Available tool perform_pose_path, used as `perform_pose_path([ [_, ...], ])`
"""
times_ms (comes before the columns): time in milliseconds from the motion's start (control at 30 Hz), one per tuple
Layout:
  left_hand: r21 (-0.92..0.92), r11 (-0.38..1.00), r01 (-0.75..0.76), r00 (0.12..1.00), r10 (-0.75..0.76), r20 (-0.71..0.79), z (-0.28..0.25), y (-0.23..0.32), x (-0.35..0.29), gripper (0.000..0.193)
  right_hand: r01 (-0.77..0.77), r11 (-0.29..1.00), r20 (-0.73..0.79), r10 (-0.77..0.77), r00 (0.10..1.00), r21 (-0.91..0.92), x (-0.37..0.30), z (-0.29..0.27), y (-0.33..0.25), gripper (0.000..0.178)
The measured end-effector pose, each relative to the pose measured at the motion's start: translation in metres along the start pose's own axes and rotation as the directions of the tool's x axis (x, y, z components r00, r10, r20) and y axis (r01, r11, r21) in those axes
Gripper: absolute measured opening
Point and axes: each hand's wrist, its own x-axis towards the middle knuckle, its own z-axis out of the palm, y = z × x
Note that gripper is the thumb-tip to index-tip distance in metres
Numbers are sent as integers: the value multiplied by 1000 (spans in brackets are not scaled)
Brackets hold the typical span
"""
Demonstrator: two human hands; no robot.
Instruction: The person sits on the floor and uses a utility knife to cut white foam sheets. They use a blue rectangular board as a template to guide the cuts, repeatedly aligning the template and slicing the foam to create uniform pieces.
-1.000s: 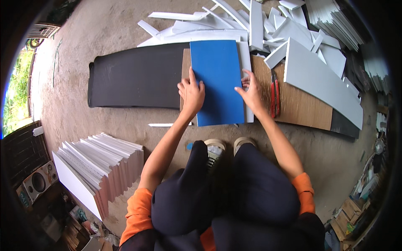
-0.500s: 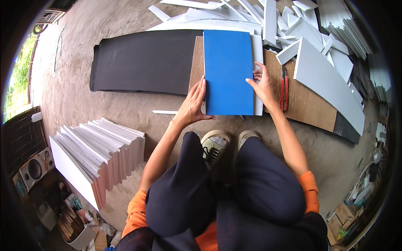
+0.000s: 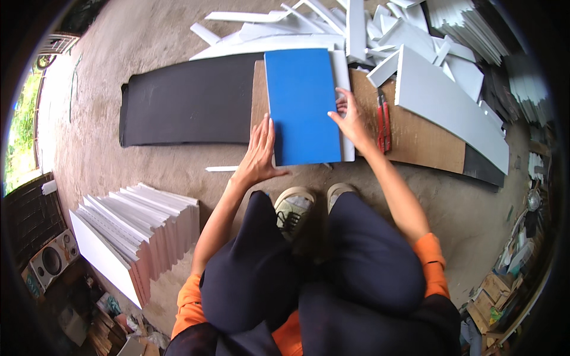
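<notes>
A flat blue rectangular panel point(image 3: 301, 107) lies over a white panel point(image 3: 343, 77), whose edge shows along the right side. Against the blue panel's left edge rests my left hand point(image 3: 257, 153), fingers stretched and thumb apart near the lower corner. My right hand point(image 3: 351, 123) is at the opposite edge, its thumb on the blue panel's rim and its fingers spread and slightly bent over the white strip. Both panels lie on a brown board point(image 3: 418, 127). A red-handled utility knife point(image 3: 383, 121) sits on that board, right of my right hand.
A black sheet point(image 3: 187, 101) extends left of the panels. White offcuts point(image 3: 279, 28) are heaped beyond, with a large white piece point(image 3: 448, 107) across the board's right end. Several white panels point(image 3: 139, 228) stand upright at lower left, near a speaker point(image 3: 52, 260).
The whole view has shifted, so the things appear farther left. Both hands stay at the blue panel's two edges, and the panels keep about the same places.
</notes>
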Motion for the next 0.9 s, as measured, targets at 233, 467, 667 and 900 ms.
perform_pose_path([
  [233, 268, 949, -164, 968, 103, 227, -5, 53, 41, 122, -216, 740, -408, -86, 909, -637, -23, -81, 30, 53],
  [467, 386, 908, -165, 968, 73, 242, 18, 59, 58, 106, -255, 821, -315, 97, 944, -511, -25, -74, 39, 69],
  [667, 401, 911, -96, 990, 45, 136, 28, 63, 72, 104, -158, 881, -154, 98, 983, -446, -21, -71, 33, 49],
  [900, 349, 933, -83, 987, 29, 156, 13, 57, 85, 103, 71, 844, 59, -47, 997, -531, 56, -44, -18, 29],
])
